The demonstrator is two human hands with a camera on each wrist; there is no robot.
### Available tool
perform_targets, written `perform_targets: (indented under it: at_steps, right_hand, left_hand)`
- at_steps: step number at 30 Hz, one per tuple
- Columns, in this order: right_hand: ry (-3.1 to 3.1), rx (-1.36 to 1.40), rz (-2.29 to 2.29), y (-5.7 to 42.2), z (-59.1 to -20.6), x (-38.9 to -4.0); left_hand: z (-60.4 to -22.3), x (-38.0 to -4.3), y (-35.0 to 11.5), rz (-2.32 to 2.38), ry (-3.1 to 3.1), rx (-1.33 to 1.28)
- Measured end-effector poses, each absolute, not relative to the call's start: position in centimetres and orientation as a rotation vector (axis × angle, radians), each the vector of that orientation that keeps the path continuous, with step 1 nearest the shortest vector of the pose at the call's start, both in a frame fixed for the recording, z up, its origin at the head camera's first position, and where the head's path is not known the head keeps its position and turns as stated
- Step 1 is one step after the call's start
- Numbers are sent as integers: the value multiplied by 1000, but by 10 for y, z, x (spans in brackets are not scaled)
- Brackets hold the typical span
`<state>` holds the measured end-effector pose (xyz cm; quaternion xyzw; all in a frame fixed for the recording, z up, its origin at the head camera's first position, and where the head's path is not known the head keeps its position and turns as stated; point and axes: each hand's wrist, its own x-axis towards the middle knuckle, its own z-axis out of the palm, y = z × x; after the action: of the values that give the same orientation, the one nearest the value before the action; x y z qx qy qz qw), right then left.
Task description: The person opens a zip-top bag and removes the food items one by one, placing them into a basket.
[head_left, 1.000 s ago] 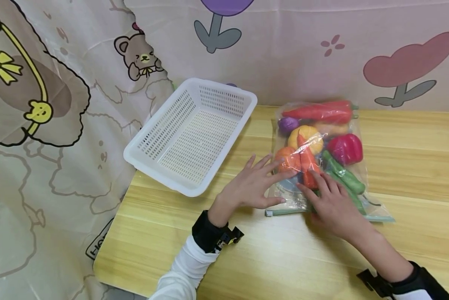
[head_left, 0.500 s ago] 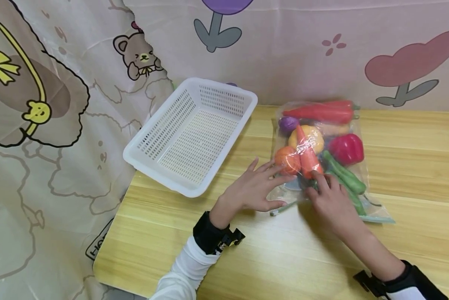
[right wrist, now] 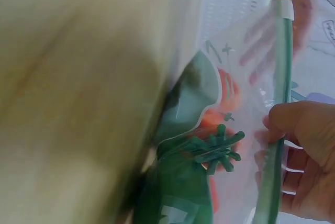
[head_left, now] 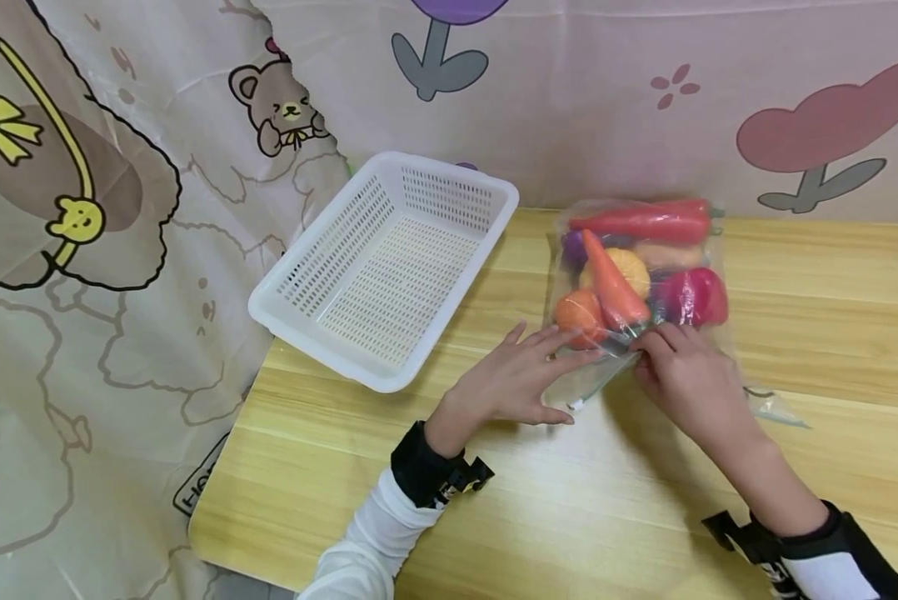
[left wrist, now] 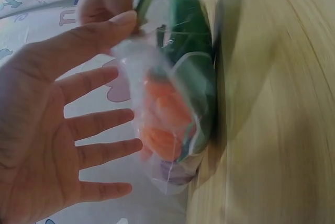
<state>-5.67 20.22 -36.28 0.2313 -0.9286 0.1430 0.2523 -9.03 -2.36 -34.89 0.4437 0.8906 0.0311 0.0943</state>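
On the yellow wooden bench (head_left: 306, 450), near the white plastic basket with holes (head_left: 396, 292), lies our see-through plastic bag (head_left: 572, 383) of bright vegetables (head_left: 616, 287). Our right hand's (head_left: 689, 379) fingers pinch its long green plastic strip (right wrist: 285, 67); our left hand's (head_left: 512, 379) are straight and spread. We should lift gently, holding the bag steady.

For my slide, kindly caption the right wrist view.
Right hand pinching the green zip strip of a clear bag of vegetables, left hand beyond.
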Motion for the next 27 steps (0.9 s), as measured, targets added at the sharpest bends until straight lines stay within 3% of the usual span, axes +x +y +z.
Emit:
perform_targets:
  at_steps: [15, 27]
  right_hand:
    - [-2428, 613, 488, 185, -336, -67]
    - [-2366, 625, 627, 173, -323, -69]
  left_hand:
    - [-358, -93, -30, 339, 2965, 1531]
    - [-346, -98, -35, 428, 2949, 1534]
